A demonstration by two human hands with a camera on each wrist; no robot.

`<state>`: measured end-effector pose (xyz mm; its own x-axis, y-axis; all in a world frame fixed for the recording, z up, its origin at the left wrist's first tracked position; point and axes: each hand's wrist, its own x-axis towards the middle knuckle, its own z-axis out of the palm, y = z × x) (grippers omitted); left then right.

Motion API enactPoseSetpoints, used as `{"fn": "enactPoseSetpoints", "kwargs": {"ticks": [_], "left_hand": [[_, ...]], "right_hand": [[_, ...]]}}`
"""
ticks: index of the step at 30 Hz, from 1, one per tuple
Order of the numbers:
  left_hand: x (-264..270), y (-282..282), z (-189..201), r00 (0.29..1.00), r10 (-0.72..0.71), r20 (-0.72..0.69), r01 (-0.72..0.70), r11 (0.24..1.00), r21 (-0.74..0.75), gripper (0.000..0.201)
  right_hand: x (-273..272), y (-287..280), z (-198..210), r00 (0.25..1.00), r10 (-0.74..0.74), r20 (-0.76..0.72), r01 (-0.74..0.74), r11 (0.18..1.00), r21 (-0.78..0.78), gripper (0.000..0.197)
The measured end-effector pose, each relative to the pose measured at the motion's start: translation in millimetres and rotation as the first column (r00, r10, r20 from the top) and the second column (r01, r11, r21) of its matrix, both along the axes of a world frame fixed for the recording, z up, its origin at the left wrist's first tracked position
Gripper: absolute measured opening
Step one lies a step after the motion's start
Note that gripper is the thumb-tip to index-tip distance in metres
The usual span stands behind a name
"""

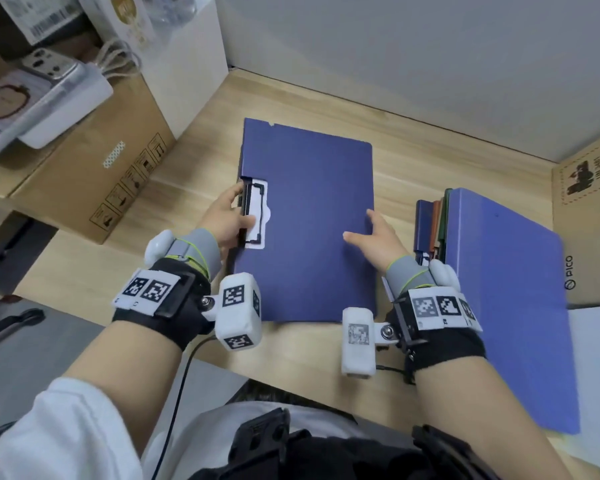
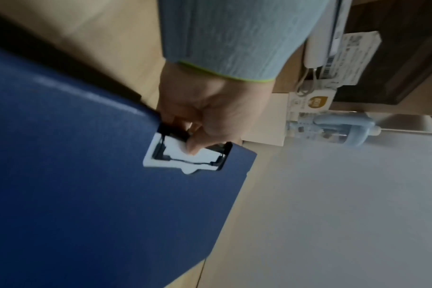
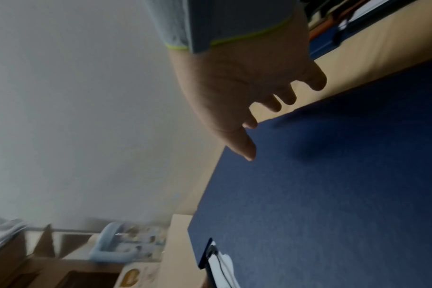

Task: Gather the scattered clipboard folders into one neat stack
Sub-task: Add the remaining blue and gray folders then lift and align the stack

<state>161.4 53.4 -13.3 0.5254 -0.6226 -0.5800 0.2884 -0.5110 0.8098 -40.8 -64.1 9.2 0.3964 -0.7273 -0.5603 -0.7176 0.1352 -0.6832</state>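
A dark blue clipboard folder (image 1: 309, 220) lies on the wooden table (image 1: 406, 168), its white and black clip (image 1: 255, 216) on the left edge. My left hand (image 1: 234, 216) pinches that clip edge; the left wrist view shows the thumb (image 2: 194, 148) on the clip and the fingers curled under the folder (image 2: 86, 194). My right hand (image 1: 368, 226) is at the folder's right edge, thumb over the cover. Its fingers (image 3: 274, 103) hang loosely spread past the edge of the folder (image 3: 333, 194). At the right, a lighter blue folder (image 1: 510, 299) tops a stack of blue, orange and green folders (image 1: 433, 223).
A large cardboard box (image 1: 94, 181) and a white box (image 1: 194, 74) flank the table on the left. Another cardboard box (image 1: 589, 209) stands at the right behind the stack. A grey wall (image 1: 395, 57) closes the back. The table's front edge is near my body.
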Motion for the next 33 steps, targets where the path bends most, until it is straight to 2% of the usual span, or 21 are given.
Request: {"fn": "enactPoseSetpoints", "kwargs": {"ticks": [3,6,8,10,11,12,14,16,18,20,21,23,24,26,28,33], "left_hand": [[-3,3,-8,0.996,0.065,0.058,-0.067,0.997,0.029,0.054],[-2,1,-13,0.994,0.074,0.083,-0.079,0.995,0.056,0.047],[4,-3,-20,0.989,0.090,0.120,-0.103,0.989,0.106,0.044],[15,-8,-32,0.978,0.095,0.188,-0.133,0.970,0.201,0.066],[14,-9,-26,0.978,0.067,0.195,-0.117,0.960,0.254,0.075],[11,-9,-19,0.979,0.033,0.203,-0.097,0.944,0.316,0.075],[0,-11,-2,0.981,0.001,0.195,-0.074,0.927,0.367,0.068],[-1,-11,-3,0.985,0.027,0.171,-0.083,0.940,0.332,0.066],[7,-11,-24,0.991,0.043,0.130,-0.083,0.945,0.316,0.069],[9,-10,-31,0.995,0.091,0.034,-0.097,0.948,0.304,0.064],[7,-9,-25,0.996,0.094,-0.002,-0.090,0.956,0.279,0.056],[2,-7,-11,0.996,0.072,-0.057,-0.056,0.966,0.251,0.040],[4,-7,-11,0.995,0.069,-0.072,-0.050,0.968,0.246,0.036],[6,-5,-8,0.995,0.033,-0.096,-0.008,0.967,0.253,0.026],[9,-4,-5,0.994,-0.016,-0.105,0.044,0.963,0.266,0.021],[6,-20,21,0.996,-0.076,-0.057,0.085,0.981,0.175,0.022]], "right_hand": [[-8,-1,-28,1.000,0.009,0.004,-0.010,0.993,0.118,0.086],[-12,-10,-55,0.999,-0.036,0.038,0.029,0.985,0.168,0.100],[-7,-6,-40,0.996,-0.083,0.040,0.076,0.984,0.161,0.081],[-4,-5,-27,0.988,-0.134,0.077,0.117,0.975,0.187,0.042],[-5,-6,-27,0.981,-0.162,0.106,0.138,0.968,0.208,0.030],[-6,-6,-27,0.971,-0.209,0.118,0.179,0.959,0.222,0.029],[-9,-8,-29,0.941,-0.317,0.118,0.283,0.929,0.239,0.053],[-8,-8,-29,0.924,-0.364,0.122,0.322,0.908,0.269,0.065],[-9,-9,-29,0.915,-0.387,0.114,0.345,0.896,0.280,0.066],[-12,-9,-30,0.903,-0.418,0.101,0.378,0.883,0.278,0.062],[-15,-11,-30,0.893,-0.441,0.095,0.398,0.869,0.296,0.052],[-20,-10,-29,0.859,-0.501,0.101,0.433,0.819,0.376,0.014],[-21,-9,-27,0.836,-0.538,0.112,0.450,0.787,0.423,0.002],[-25,-8,-27,0.790,-0.598,0.135,0.471,0.733,0.491,0.009],[-25,-7,-25,0.770,-0.622,0.144,0.481,0.713,0.509,0.011],[-25,-13,-3,0.749,-0.607,0.266,0.461,0.765,0.450,0.012]]}}
